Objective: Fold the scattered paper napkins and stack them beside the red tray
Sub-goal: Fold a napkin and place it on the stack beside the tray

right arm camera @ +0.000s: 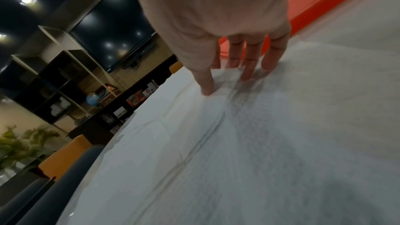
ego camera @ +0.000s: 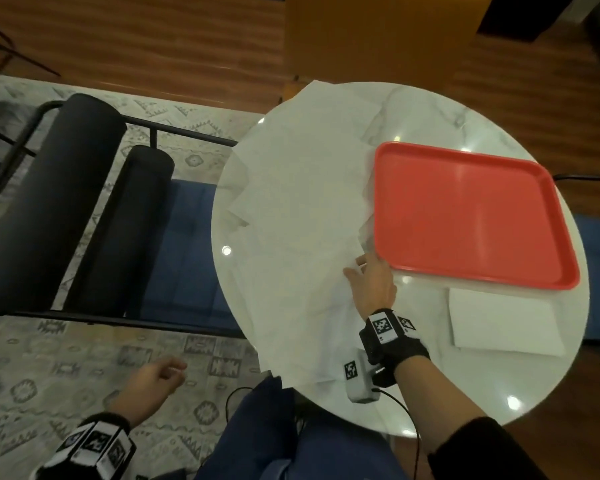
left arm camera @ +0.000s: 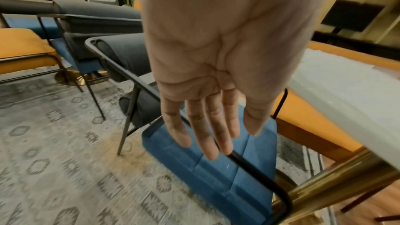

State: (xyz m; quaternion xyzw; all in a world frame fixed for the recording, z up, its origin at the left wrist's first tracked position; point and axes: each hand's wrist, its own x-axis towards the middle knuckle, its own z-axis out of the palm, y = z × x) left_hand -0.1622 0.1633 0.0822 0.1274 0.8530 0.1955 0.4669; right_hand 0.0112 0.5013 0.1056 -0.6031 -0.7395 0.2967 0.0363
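Observation:
Several unfolded white paper napkins [ego camera: 298,209] overlap across the left half of the round marble table [ego camera: 444,393]. The red tray [ego camera: 471,216] lies empty on the right half. One folded napkin [ego camera: 503,322] lies flat just in front of the tray. My right hand [ego camera: 359,266] is by the tray's near left corner; its straight fingertips [right arm camera: 246,74] and thumb press on a spread napkin [right arm camera: 259,143], with the tray's rim [right arm camera: 314,11] just behind. My left hand [ego camera: 167,370] hangs off the table to the left, over the carpet, relaxed and empty [left arm camera: 212,136].
A blue-seated chair [ego camera: 187,244] with black bolster cushions [ego camera: 66,202] stands against the table's left edge. An orange chair [ego camera: 378,36] is at the far side. The gold table leg [left arm camera: 337,182] rises below the top. Some napkins overhang the near left edge.

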